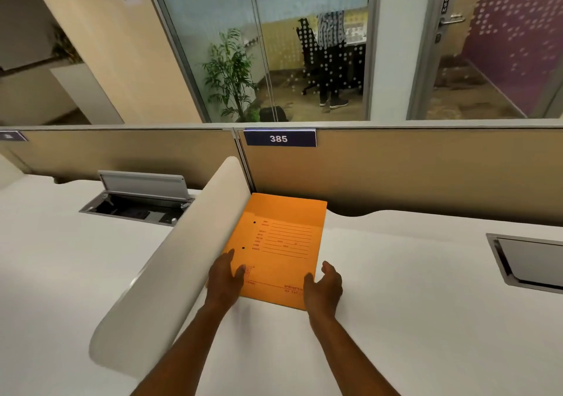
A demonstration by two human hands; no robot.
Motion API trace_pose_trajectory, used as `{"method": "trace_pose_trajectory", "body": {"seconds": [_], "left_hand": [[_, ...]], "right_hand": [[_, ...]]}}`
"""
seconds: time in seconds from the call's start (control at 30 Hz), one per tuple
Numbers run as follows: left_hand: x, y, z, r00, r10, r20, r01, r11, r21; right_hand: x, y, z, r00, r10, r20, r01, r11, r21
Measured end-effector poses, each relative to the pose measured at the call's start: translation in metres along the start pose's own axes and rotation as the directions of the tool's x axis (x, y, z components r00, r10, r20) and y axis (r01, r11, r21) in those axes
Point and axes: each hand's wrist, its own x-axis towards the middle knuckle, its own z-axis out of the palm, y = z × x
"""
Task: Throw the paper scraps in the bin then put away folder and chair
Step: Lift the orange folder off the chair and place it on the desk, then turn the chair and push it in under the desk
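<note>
White desk (396, 304), smooth and bare apart from its fittings; at far left an open cable hatch (137, 203) with its lid raised. Next, a curved white divider (182, 258) running from the near edge back to the tan partition (426, 167). Left hand (224, 283) lies at the folder's near left corner, between divider and folder, thumb on the cover, fingers apparently pressing the edge rather than closed round it. Folder (280, 243): orange card, flat on the desk, left side just beside the divider, far end reaching the partition under the number plate (279, 138). Judged light, thin, fairly stiff but bendable, and likely to slide easily on the slick top; best taken at the two near corners or pinched along the near edge. Right hand (324, 286) at the near right corner, fingers loosely curled, touching the edge, no firm grasp visible. Far right, a shut hatch (530, 261). No scraps, bin or own chair in view.
</note>
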Motion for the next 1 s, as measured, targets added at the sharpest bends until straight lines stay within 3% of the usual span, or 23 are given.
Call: {"method": "trace_pose_trajectory", "body": {"seconds": [0.33, 0.63, 1.0], "left_hand": [[-0.063, 0.014, -0.023, 0.982, 0.186, -0.035, -0.185, 0.983, 0.011], [-0.177, 0.008, -0.054, 0.932, 0.36, -0.025, -0.361, 0.931, -0.046], [-0.322, -0.024, -0.071, 0.938, 0.339, 0.065, -0.334, 0.939, -0.08]], "right_hand": [[-0.044, -0.009, -0.063, 0.988, -0.136, -0.073, 0.133, 0.99, -0.045], [-0.153, 0.009, -0.124, 0.959, -0.231, -0.167, 0.221, 0.972, -0.076], [-0.302, 0.081, -0.182, 0.935, -0.267, -0.235, 0.249, 0.963, -0.103]]}}
